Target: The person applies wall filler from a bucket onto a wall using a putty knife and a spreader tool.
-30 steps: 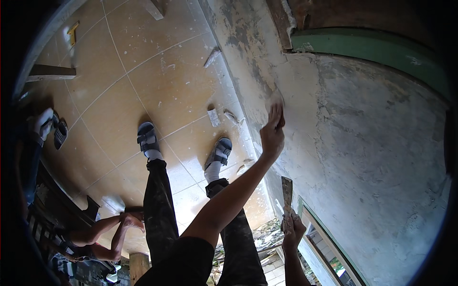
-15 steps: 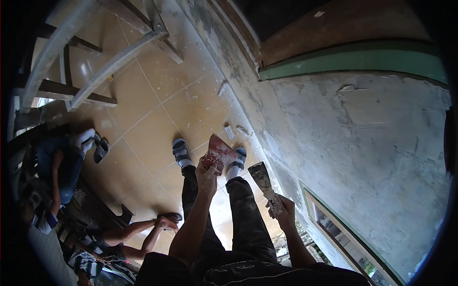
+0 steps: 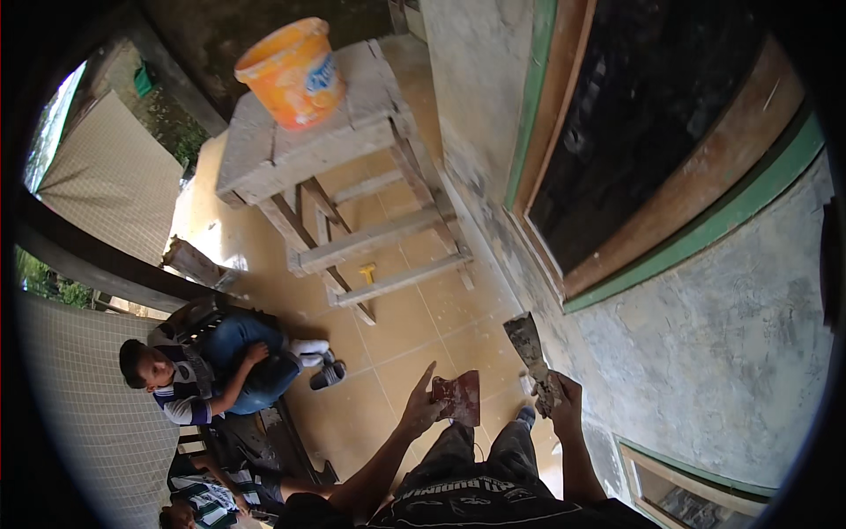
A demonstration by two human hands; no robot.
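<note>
My left hand (image 3: 423, 404) grips a small reddish flat scraper (image 3: 461, 397) smeared with putty, index finger stretched upward. My right hand (image 3: 559, 397) is closed on the handle of a putty knife (image 3: 527, 341), whose grey, putty-caked blade points up toward the rough plastered wall (image 3: 705, 353) on the right. Both hands are raised in front of me, roughly a hand's width apart, above my dark trousers and the tan tiled floor (image 3: 414, 335).
A wooden trestle stand (image 3: 344, 176) carries an orange bucket (image 3: 295, 70) ahead. A green and brown framed dark opening (image 3: 652, 132) is set in the wall. A person (image 3: 220, 366) sits on the floor at left; another sits lower left (image 3: 207, 502).
My view has swung up from my feet toward the wooden stand and bucket. My left hand came down off the wall and now holds the reddish scraper in front of me.
</note>
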